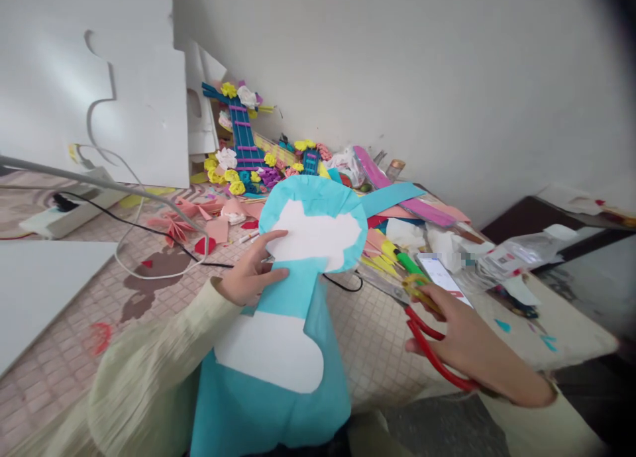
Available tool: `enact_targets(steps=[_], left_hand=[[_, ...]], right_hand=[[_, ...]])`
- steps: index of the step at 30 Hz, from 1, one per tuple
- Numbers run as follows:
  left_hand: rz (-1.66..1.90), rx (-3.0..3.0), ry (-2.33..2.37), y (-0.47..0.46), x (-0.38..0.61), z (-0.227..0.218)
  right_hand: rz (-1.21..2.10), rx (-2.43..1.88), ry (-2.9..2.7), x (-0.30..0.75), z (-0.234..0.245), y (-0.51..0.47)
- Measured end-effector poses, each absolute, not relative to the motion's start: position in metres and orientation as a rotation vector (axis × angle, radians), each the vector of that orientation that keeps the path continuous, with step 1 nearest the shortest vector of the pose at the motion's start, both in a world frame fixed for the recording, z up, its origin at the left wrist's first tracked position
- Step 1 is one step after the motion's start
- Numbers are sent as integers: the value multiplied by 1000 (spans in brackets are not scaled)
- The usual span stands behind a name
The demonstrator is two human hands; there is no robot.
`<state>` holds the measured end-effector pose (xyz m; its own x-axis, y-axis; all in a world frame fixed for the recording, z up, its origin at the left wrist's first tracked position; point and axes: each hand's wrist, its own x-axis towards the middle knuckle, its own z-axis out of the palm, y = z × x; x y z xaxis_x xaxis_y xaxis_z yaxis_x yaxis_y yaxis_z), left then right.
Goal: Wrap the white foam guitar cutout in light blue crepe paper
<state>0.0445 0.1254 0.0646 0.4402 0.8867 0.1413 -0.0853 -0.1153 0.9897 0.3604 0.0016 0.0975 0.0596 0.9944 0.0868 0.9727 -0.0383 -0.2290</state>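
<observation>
My left hand (253,271) grips the left edge of a white board cutout (318,235), thumb and fingers closed on it. Light-blue crepe paper (278,193) is folded over the cutout's rounded top edge and covers its narrow neck. Below, the white lower part (271,351) is bare, and a loose sheet of blue paper hangs under it toward my lap. In my right hand (447,331) are scissors (422,324) with red handles, one loop partly yellow. Their blades point left toward the cutout's right edge, apart from it.
Behind lie a paper-decorated guitar shape (244,136), pink paper scraps (183,218) and a blue paper strip (392,195). A phone (442,278) and clear plastic packaging (517,252) are at right. A power strip (72,208) with cables and a white board (50,285) occupy the left.
</observation>
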Motion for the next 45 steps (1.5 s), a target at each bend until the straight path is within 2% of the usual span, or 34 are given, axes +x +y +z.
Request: enact_targets(steps=[14, 28, 45], left_hand=[[953, 1330, 766, 126, 46, 65], [916, 1298, 709, 125, 43, 66], [886, 1287, 687, 125, 42, 69]], right_hand=[[-246, -1912, -2368, 339, 103, 35], [-125, -1866, -2428, 321, 108, 47], [-296, -1754, -2523, 324, 115, 50]])
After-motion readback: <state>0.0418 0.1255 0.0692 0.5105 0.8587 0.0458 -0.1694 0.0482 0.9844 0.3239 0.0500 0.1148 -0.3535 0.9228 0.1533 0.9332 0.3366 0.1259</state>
